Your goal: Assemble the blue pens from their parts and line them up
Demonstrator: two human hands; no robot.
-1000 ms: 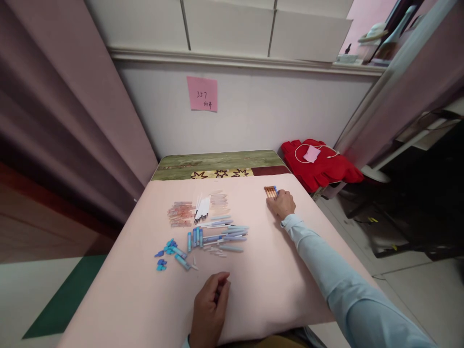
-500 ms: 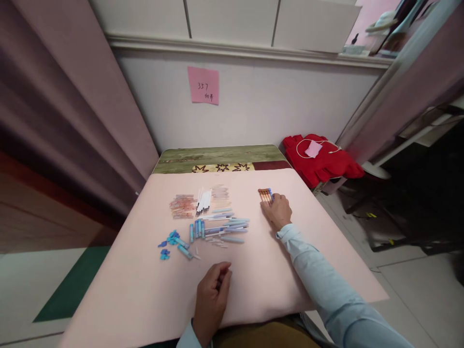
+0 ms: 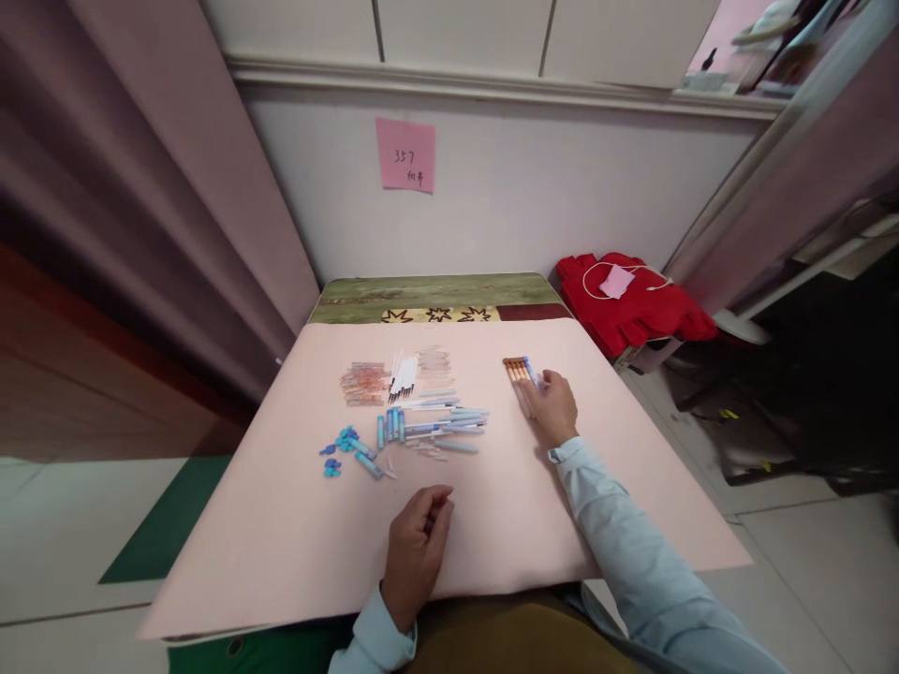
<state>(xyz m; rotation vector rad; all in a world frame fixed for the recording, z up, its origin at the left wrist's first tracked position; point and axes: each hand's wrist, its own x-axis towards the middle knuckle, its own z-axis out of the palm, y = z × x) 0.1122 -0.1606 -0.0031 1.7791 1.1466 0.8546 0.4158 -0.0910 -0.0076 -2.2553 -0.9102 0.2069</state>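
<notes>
My right hand (image 3: 554, 409) rests at the right of the table, its fingers apart beside a row of slim tan sticks with brown ends (image 3: 516, 369). A blue stick (image 3: 532, 370) lies along the right side of that row, close to my fingertips. The thumb is blurred over the row's near end. My left hand (image 3: 416, 543) lies near the front edge, loosely curled, with nothing seen in it. Beyond it are short blue tubes (image 3: 391, 426), pale blue and lilac pen-like sticks (image 3: 456, 421), and small blue pieces (image 3: 331, 465).
Further back lie reddish clear sticks (image 3: 365, 384), white sticks with dark tips (image 3: 403, 376) and pale clear sticks (image 3: 434, 365). A pink cover (image 3: 281, 552) spreads over the table. Red cloth (image 3: 632, 304) with a white cable sits beyond the right edge.
My right hand has shifted slightly right, and more of the brown-ended row shows. My left hand keeps its curled pose. The whole view has tilted a little.
</notes>
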